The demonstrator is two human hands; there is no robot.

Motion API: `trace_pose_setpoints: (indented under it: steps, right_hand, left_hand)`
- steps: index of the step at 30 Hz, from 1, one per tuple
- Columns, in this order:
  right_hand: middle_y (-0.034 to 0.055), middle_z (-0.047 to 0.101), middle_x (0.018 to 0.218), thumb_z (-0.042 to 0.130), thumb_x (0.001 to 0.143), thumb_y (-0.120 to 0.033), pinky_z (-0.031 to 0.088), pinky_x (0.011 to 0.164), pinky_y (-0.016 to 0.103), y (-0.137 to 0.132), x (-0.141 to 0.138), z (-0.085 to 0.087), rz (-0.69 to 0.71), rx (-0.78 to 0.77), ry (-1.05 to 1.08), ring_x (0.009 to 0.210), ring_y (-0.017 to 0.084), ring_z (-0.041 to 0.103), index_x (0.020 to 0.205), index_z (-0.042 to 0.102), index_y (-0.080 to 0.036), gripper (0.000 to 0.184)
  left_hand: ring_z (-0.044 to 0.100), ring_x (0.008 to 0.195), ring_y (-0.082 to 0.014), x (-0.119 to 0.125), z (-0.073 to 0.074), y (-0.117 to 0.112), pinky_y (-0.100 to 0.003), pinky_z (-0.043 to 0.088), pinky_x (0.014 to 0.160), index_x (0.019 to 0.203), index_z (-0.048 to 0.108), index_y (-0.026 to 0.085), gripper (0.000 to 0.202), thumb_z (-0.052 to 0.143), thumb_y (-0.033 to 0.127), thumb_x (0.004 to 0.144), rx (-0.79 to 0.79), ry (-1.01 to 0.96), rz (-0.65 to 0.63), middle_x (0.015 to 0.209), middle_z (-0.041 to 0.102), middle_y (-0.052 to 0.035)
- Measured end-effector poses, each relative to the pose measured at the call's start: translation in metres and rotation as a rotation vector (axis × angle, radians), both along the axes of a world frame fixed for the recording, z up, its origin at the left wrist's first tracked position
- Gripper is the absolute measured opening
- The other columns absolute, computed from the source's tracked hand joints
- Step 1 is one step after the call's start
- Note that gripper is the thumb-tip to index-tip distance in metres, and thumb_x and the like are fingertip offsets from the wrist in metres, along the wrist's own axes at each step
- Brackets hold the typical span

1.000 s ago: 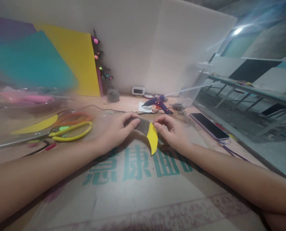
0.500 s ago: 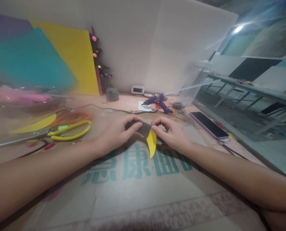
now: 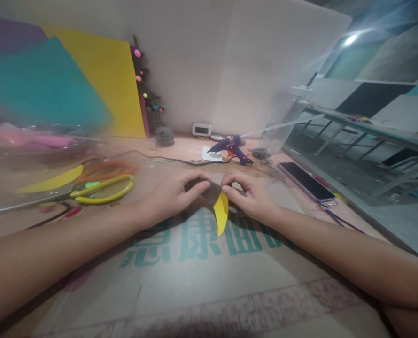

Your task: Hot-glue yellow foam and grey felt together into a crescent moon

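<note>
My left hand [image 3: 182, 190] pinches a dark grey-brown sheet piece [image 3: 213, 192], thumb on top and fingers behind it. At the right end of that piece, a curved, pointed yellow piece [image 3: 222, 213] hangs down and meets it along an edge. My right hand [image 3: 246, 190] is closed, its thumb and index finger pinching the upper corner where the dark and yellow pieces meet. Both hands hold the work just above printed cardboard [image 3: 152, 291]. Whether the two pieces are joined cannot be made out.
A blue glue gun [image 3: 230, 148] stands behind my hands near a small digital clock [image 3: 202, 130]. Yellow-handled scissors [image 3: 105, 191] and a yellow cut strip [image 3: 54, 180] lie left. A phone [image 3: 305, 180] rests at the right edge. Coloured sheets [image 3: 120, 89] lean at the back left.
My left hand has shifted slightly right along the dark piece, closer to my right hand. The yellow piece's tip hangs a little lower. Both hands keep their pinch.
</note>
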State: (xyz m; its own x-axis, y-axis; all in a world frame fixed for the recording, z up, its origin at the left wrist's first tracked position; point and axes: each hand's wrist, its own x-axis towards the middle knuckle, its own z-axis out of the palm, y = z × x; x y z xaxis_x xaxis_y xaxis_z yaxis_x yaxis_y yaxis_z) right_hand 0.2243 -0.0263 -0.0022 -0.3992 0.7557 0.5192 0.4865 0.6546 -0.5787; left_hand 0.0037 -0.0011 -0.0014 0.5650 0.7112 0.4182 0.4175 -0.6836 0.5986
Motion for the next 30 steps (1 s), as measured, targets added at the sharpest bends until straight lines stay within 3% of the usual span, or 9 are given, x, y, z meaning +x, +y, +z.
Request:
trace_pose_setpoints:
  steps: [4, 8, 11, 14, 17, 20, 23, 25, 30]
  right_hand:
    - [-0.0004, 0.057, 0.076, 0.053, 0.091, -0.027, 0.043, 0.067, 0.026, 0.001, -0.001, -0.002, -0.053, -0.058, 0.035, 0.071, 0.013, 0.054, 0.082, 0.055, -0.020, 0.012]
    - [-0.0010, 0.052, 0.077, 0.046, 0.097, -0.039, 0.044, 0.066, 0.027, 0.007, 0.001, -0.005, -0.160, -0.071, 0.189, 0.070, 0.013, 0.051, 0.084, 0.048, -0.021, 0.021]
    - [-0.0014, 0.051, 0.077, 0.055, 0.092, -0.039, 0.045, 0.065, 0.027, 0.008, 0.002, -0.006, -0.141, -0.063, 0.225, 0.070, 0.013, 0.052, 0.087, 0.047, -0.022, 0.020]
    - [-0.0018, 0.054, 0.074, 0.064, 0.085, -0.029, 0.044, 0.063, 0.027, 0.002, 0.000, -0.005, -0.101, 0.050, 0.101, 0.068, 0.013, 0.052, 0.083, 0.049, -0.022, 0.016]
    - [-0.0025, 0.053, 0.069, 0.059, 0.085, -0.018, 0.040, 0.058, 0.026, -0.002, -0.001, -0.004, -0.078, 0.227, -0.004, 0.061, 0.012, 0.048, 0.078, 0.048, -0.023, 0.013]
    - [-0.0019, 0.052, 0.066, 0.054, 0.084, -0.015, 0.038, 0.058, 0.028, -0.001, 0.002, -0.004, -0.060, 0.374, -0.109, 0.059, 0.013, 0.046, 0.075, 0.048, -0.023, 0.014]
    - [-0.0002, 0.054, 0.064, 0.051, 0.084, -0.015, 0.036, 0.061, 0.031, 0.003, 0.005, -0.004, -0.083, 0.458, -0.250, 0.061, 0.015, 0.046, 0.072, 0.050, -0.023, 0.015]
    - [0.0007, 0.055, 0.064, 0.049, 0.086, -0.015, 0.035, 0.062, 0.032, 0.005, 0.006, -0.005, -0.099, 0.483, -0.335, 0.063, 0.016, 0.047, 0.071, 0.051, -0.023, 0.017]
    - [0.0021, 0.057, 0.070, 0.049, 0.092, -0.019, 0.035, 0.064, 0.032, 0.006, 0.004, -0.006, -0.056, 0.509, -0.395, 0.067, 0.018, 0.049, 0.079, 0.055, -0.022, 0.015]
  left_hand:
    - [0.062, 0.082, -0.0178, 0.000, -0.001, 0.000, -0.028, 0.046, 0.073, 0.096, 0.065, 0.021, 0.029, 0.045, 0.042, 0.094, -0.028, -0.028, 0.033, 0.090, 0.070, -0.0012]
    - [0.060, 0.079, -0.0166, 0.001, 0.003, -0.002, -0.027, 0.046, 0.072, 0.098, 0.062, 0.020, 0.026, 0.048, 0.041, 0.094, -0.010, -0.104, 0.149, 0.090, 0.068, -0.0013]
    - [0.059, 0.079, -0.0164, 0.000, 0.008, -0.005, -0.027, 0.047, 0.074, 0.100, 0.061, 0.019, 0.019, 0.053, 0.035, 0.092, 0.037, -0.151, 0.234, 0.091, 0.068, -0.0017]
    - [0.060, 0.086, -0.0170, 0.000, 0.010, -0.007, -0.029, 0.048, 0.082, 0.095, 0.060, 0.020, 0.013, 0.054, 0.031, 0.091, 0.099, -0.161, 0.238, 0.093, 0.067, -0.0022]
    - [0.059, 0.100, -0.0194, 0.000, 0.008, -0.004, -0.033, 0.046, 0.092, 0.100, 0.059, 0.020, 0.018, 0.058, 0.034, 0.088, 0.146, -0.185, 0.267, 0.106, 0.065, -0.0048]
    - [0.059, 0.101, -0.0206, 0.001, 0.000, 0.005, -0.035, 0.048, 0.089, 0.114, 0.053, 0.019, 0.040, 0.063, 0.043, 0.084, -0.018, -0.266, 0.357, 0.115, 0.062, -0.0078]
    - [0.061, 0.082, -0.0184, 0.002, -0.006, 0.014, -0.032, 0.051, 0.076, 0.092, 0.059, 0.018, 0.039, 0.049, 0.055, 0.089, -0.273, -0.279, 0.165, 0.089, 0.066, -0.0052]
    - [0.061, 0.077, -0.0187, 0.002, -0.007, 0.014, -0.031, 0.050, 0.072, 0.078, 0.061, 0.018, 0.050, 0.038, 0.060, 0.092, -0.347, -0.246, 0.049, 0.080, 0.066, -0.0054]
    - [0.060, 0.074, -0.0178, 0.004, 0.000, 0.007, -0.028, 0.049, 0.068, 0.078, 0.063, 0.018, 0.034, 0.054, 0.049, 0.087, -0.352, -0.194, 0.063, 0.078, 0.067, -0.0016]
